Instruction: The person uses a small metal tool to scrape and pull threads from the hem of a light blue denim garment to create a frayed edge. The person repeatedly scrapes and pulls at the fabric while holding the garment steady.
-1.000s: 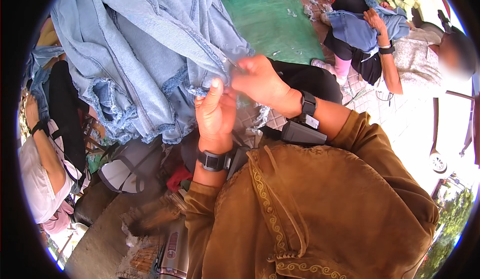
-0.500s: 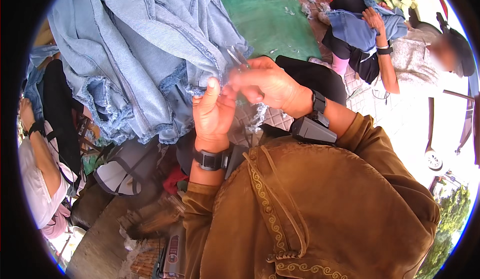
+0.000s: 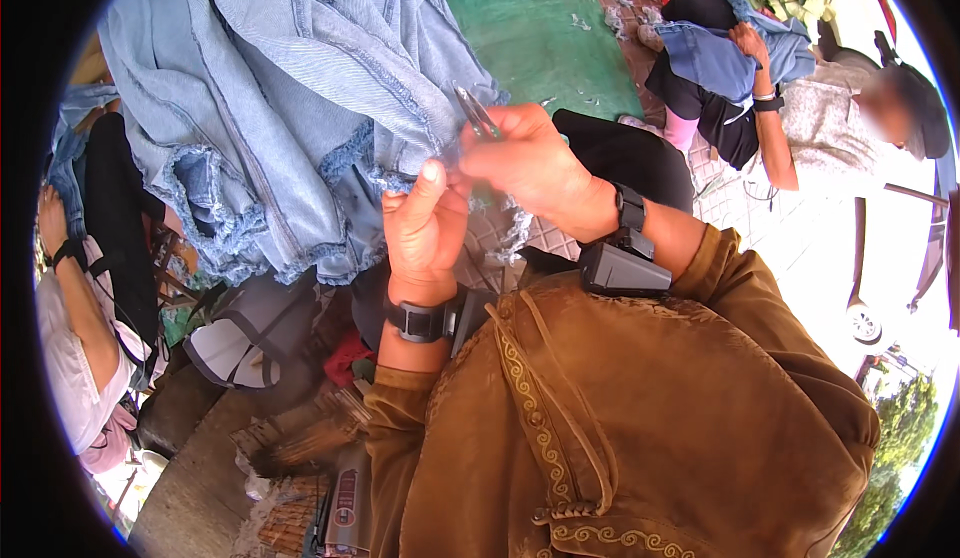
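Note:
Pale blue denim garments [image 3: 280, 78] with frayed hems hang in a heap in front of me. My left hand [image 3: 426, 233] is closed on a frayed denim edge, thumb raised along it. In my right hand [image 3: 535, 170] is a pair of small metal thread snips [image 3: 476, 116], the blades pointing up and away beside the cloth. My right fingertips meet the left ones at the hem; their exact grip there is partly smeared and hidden. Dark devices are strapped round both my wrists.
A green sheet [image 3: 550, 33] dotted with lint lies beyond the denim. At upper right a person [image 3: 850, 123] handles blue denim; another person's arm [image 3: 85, 303] shows at left. A grey bag [image 3: 250, 333] stands below the heap, near a wooden board [image 3: 200, 478].
My right hand has shifted slightly, and its fingers are drawn closer round the snips. The left hand keeps its place on the hem.

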Demonstrator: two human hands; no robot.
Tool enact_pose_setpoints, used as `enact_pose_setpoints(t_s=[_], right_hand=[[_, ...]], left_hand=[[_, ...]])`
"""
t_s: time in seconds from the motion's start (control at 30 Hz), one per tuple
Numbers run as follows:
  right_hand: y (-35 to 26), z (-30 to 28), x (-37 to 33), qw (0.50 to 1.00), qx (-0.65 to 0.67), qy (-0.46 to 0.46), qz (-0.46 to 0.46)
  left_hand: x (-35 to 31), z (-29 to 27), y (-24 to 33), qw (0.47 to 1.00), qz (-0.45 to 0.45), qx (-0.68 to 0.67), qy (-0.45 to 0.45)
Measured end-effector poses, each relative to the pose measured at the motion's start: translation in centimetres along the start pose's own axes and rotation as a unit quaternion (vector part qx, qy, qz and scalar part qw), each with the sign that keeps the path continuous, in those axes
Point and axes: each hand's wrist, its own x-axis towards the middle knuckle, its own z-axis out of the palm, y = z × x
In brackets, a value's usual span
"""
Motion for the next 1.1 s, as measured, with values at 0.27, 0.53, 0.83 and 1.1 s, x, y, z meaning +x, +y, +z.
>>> enact_pose_setpoints(t_s=[0.27, 0.53, 0.83, 1.1], right_hand=[[5.1, -8.1, 0.5, 0.965, -0.203, 0.123, 0.112], [3.9, -2.2, 2.4, 0.877, -0.404, 0.026, -0.261], [1.4, 1.1, 5.9, 0.917, -0.307, -0.079, -0.243], [-6.1, 1.8, 6.2, 0.989, -0.068, -0.116, -0.058]], left_hand=[[-0.4, -1.9, 0.4, 0.994, -0.024, -0.104, -0.013], [-1.5, -1.7, 2.4, 0.982, -0.092, -0.162, -0.022], [-1.6, 0.7, 12.2, 0.993, 0.039, -0.099, 0.044], [-0.1, 3.8, 10.9, 0.792, 0.248, 0.556, -0.04]])
